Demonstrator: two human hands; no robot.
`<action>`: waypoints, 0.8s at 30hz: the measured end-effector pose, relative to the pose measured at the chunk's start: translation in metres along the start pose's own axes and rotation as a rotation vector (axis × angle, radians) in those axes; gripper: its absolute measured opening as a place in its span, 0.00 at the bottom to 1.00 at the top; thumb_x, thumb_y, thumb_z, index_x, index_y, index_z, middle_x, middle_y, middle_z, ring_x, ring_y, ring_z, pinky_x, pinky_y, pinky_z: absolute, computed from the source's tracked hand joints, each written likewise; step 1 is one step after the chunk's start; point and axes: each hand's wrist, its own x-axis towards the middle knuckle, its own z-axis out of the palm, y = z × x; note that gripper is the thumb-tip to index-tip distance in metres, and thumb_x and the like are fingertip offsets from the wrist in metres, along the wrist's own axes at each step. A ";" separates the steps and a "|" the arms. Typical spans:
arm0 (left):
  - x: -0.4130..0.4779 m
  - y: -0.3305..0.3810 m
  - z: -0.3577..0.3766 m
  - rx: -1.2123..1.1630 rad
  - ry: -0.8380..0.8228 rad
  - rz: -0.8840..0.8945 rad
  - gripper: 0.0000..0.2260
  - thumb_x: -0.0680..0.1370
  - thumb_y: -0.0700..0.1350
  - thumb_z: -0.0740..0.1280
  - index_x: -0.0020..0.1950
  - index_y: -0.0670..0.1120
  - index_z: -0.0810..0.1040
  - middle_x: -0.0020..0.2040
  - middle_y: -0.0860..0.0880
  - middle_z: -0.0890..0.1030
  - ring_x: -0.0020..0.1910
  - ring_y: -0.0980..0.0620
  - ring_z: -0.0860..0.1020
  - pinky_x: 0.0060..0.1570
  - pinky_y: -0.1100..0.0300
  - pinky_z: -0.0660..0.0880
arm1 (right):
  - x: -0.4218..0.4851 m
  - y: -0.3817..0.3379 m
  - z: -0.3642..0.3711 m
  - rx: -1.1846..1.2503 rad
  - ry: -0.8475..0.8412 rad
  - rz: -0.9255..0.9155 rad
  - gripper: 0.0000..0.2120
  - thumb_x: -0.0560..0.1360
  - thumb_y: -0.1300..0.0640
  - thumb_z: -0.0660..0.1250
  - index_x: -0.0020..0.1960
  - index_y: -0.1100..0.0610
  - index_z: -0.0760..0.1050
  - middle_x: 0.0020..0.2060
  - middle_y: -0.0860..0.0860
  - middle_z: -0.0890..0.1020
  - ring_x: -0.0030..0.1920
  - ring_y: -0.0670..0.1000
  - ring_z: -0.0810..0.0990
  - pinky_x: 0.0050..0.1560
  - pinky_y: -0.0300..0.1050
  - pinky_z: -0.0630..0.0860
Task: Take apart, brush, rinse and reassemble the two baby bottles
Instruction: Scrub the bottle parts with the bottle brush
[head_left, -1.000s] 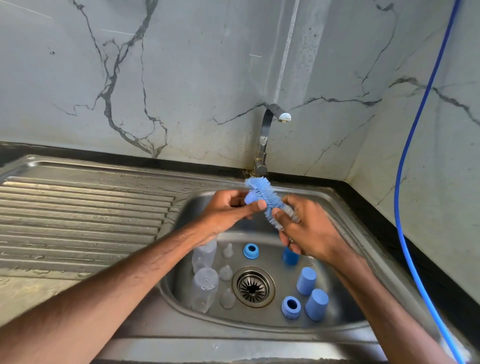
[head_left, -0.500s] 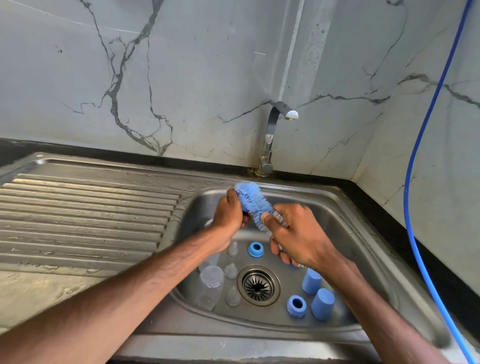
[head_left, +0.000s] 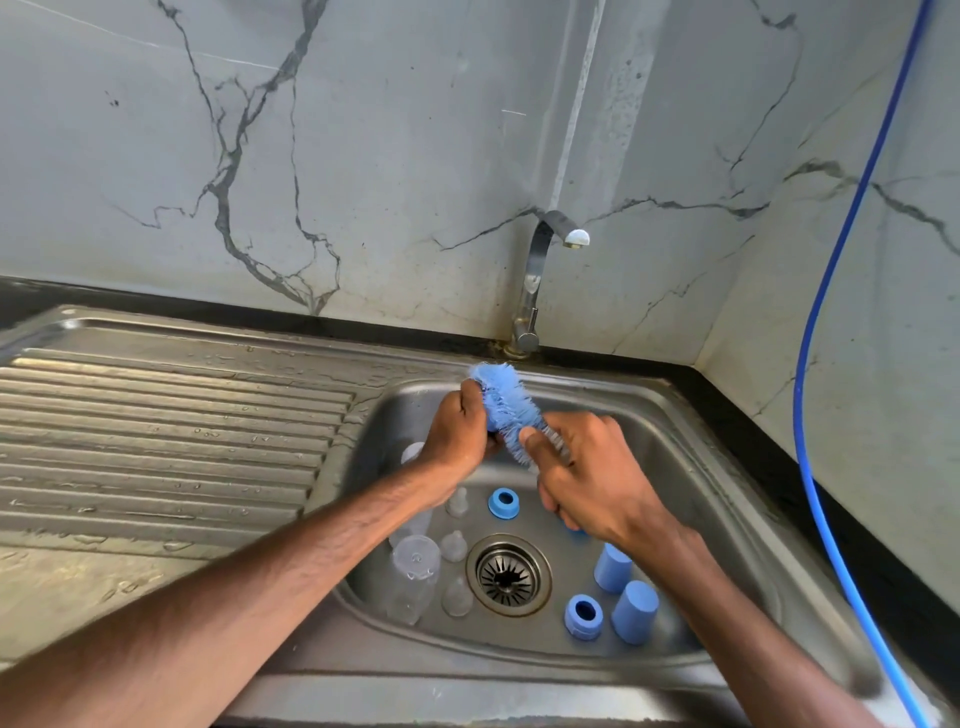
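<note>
**Brushing step in hand, both bottles in pieces in the basin**

Head view: the right hand (head_left: 592, 486) has its fingers (head_left: 532, 435) wrapped round the handle of the bottle brush (head_left: 506, 402), bristles angled up and away towards the tap (head_left: 537, 275); the left hand (head_left: 454, 431) is curled tight on a small blue part (head_left: 491, 430) and presses it into the bristles; only a sliver of it shows, so I cannot tell whether it is a collar or a cap; no water shows at the spout.

Everything else lies in the sink (head_left: 727, 467), below the fingers; two clear bottle bodies (head_left: 415, 566) lie under the left fingers, partly behind that forearm, with the clear teats (head_left: 456, 545) just beside them; a blue collar (head_left: 503, 503) sits between and below the two hands, near the drain (head_left: 509, 574); a second collar (head_left: 583, 616) and the blue caps (head_left: 635, 610) stand below the right fingers, nearer the person.

By my reading the taking apart is done and brushing is under way; rinsing and reassembly are not yet begun. The next move likely calls for turning the held part against the bristles so its inside is reached, then setting it down apart from the unbrushed pieces and taking up another; the pieces are small and probably slippery when wet, so a firm pinch matters.
</note>
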 end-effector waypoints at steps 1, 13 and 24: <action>0.000 0.000 -0.001 -0.012 -0.009 0.010 0.23 0.88 0.47 0.48 0.40 0.45 0.75 0.28 0.52 0.79 0.24 0.63 0.76 0.24 0.69 0.70 | 0.002 0.001 0.000 0.001 0.004 0.016 0.17 0.84 0.55 0.62 0.39 0.62 0.74 0.25 0.57 0.80 0.20 0.49 0.75 0.24 0.44 0.73; 0.001 0.000 0.008 0.021 0.000 0.097 0.20 0.87 0.46 0.52 0.37 0.45 0.73 0.30 0.50 0.79 0.32 0.54 0.78 0.31 0.60 0.75 | 0.007 0.008 0.000 0.075 0.066 0.098 0.17 0.84 0.56 0.60 0.38 0.62 0.73 0.23 0.57 0.80 0.18 0.53 0.75 0.18 0.43 0.70; 0.003 -0.003 0.003 0.153 0.095 0.119 0.23 0.88 0.48 0.50 0.41 0.40 0.76 0.36 0.43 0.80 0.34 0.51 0.77 0.35 0.63 0.74 | 0.002 0.001 0.011 0.099 0.014 0.095 0.17 0.84 0.55 0.61 0.40 0.62 0.75 0.24 0.57 0.80 0.17 0.50 0.74 0.18 0.39 0.68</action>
